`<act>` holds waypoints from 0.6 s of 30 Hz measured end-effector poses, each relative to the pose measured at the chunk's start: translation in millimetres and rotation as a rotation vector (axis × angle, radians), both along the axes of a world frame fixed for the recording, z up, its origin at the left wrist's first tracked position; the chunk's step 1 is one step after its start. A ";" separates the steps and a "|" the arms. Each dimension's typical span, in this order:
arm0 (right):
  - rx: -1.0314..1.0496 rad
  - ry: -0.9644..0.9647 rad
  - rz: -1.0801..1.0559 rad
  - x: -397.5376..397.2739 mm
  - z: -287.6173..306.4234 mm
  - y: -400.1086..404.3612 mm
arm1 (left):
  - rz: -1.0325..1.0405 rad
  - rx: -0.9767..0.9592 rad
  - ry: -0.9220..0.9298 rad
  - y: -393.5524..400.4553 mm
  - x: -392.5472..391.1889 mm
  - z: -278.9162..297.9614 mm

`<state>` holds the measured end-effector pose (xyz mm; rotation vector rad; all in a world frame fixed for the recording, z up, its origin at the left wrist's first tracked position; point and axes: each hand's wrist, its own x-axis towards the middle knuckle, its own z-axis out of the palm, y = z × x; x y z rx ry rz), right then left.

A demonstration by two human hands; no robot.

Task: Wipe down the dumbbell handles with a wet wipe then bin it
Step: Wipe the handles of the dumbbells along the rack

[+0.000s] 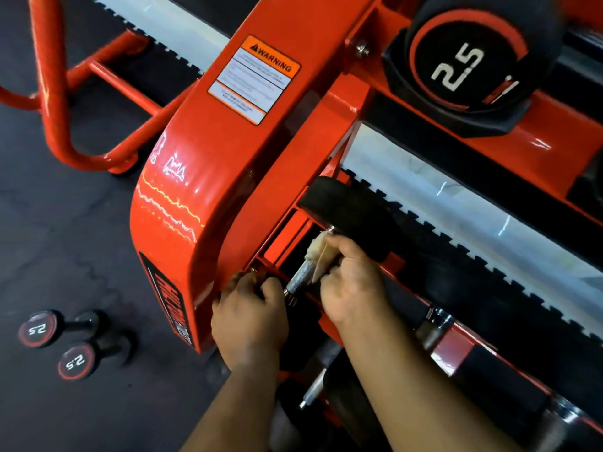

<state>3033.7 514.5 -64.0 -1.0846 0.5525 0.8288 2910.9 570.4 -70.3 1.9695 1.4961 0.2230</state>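
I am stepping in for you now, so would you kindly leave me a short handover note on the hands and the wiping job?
Right hand grips the crumpled white wet wipe around the knurled metal dumbbell handle on the orange rack.
Left hand grips the near end of that dumbbell.
Done: wiping of this handle is under way.
Left: two black 2.5 dumbbells on the floor, possibly others; bin the wipe. No bin is in view.

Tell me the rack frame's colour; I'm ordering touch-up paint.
Glossy orange-red rack frame, clearest in the head view.

Dark rubber gym floor (65,243) from where I'm watching, glossy orange rack upright (208,177) with warning sticker (254,79), orange tube frame (52,93) behind, glare on paint
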 end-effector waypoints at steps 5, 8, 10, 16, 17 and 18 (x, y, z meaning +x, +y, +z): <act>-0.119 0.167 0.062 14.2 -5.5 24.3 | 0.004 -0.011 -0.006 -1.1 -0.1 -0.3; 0.000 0.165 0.055 15.8 -7.3 15.9 | 0.013 0.010 -0.023 -1.5 -2.1 -1.1; -0.011 0.142 0.058 9.7 -4.8 7.9 | 0.014 0.013 -0.026 -0.9 -2.9 -2.4; -0.146 0.120 0.040 10.1 -1.7 17.9 | 0.004 0.015 -0.014 -0.6 -1.1 -2.4; -0.116 0.133 0.070 12.5 -3.7 19.9 | 0.007 0.016 -0.009 -0.7 -1.0 -2.3; -0.066 0.130 0.100 15.0 -7.5 19.4 | 0.008 0.016 -0.005 -1.6 -1.1 -1.6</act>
